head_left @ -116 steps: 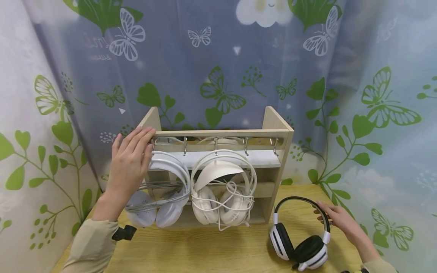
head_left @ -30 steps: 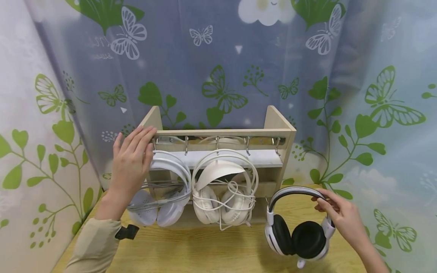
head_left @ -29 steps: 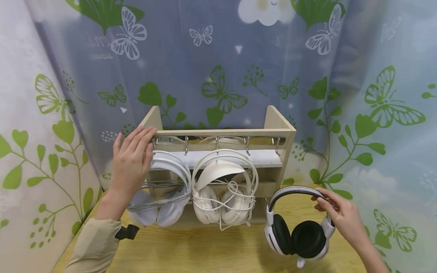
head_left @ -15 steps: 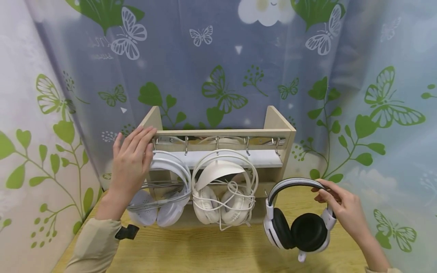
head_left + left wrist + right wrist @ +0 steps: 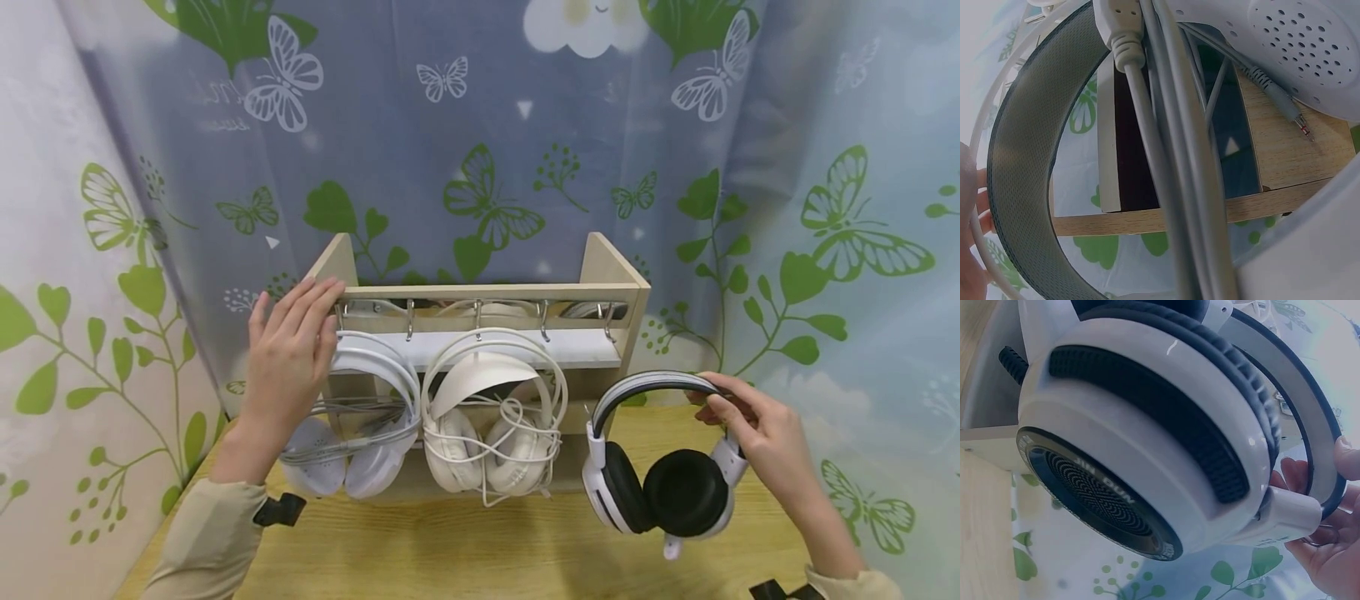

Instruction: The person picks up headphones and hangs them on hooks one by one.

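My right hand (image 5: 757, 429) pinches the headband of black-and-white headphones (image 5: 688, 493) on its right side, holding them above the table at the right of a wooden rack. In the right wrist view a white earcup (image 5: 1129, 444) fills the middle, with fingers (image 5: 1329, 544) around the headband's end. My left hand (image 5: 288, 358) rests on the left end of the rack's top bar (image 5: 487, 292). Beneath it hang white headphones (image 5: 375, 467) with grey cable wound round them. Cream headphones (image 5: 457, 450) wrapped in their cord hang beside those. The left wrist view shows the white pair's mesh-lined headband (image 5: 1029, 137) close up.
Several metal hooks line the rack's bar; the right-hand hook (image 5: 609, 323) and the one left of it (image 5: 544, 321) bear nothing. A white shelf (image 5: 585, 350) lies behind. The wooden tabletop (image 5: 450, 550) extends in front, with patterned curtains (image 5: 487, 125) around.
The right hand has gripped the black-and-white headphones and raised them off the table, with their headband now higher beside the rack. The left hand stays on the bar.
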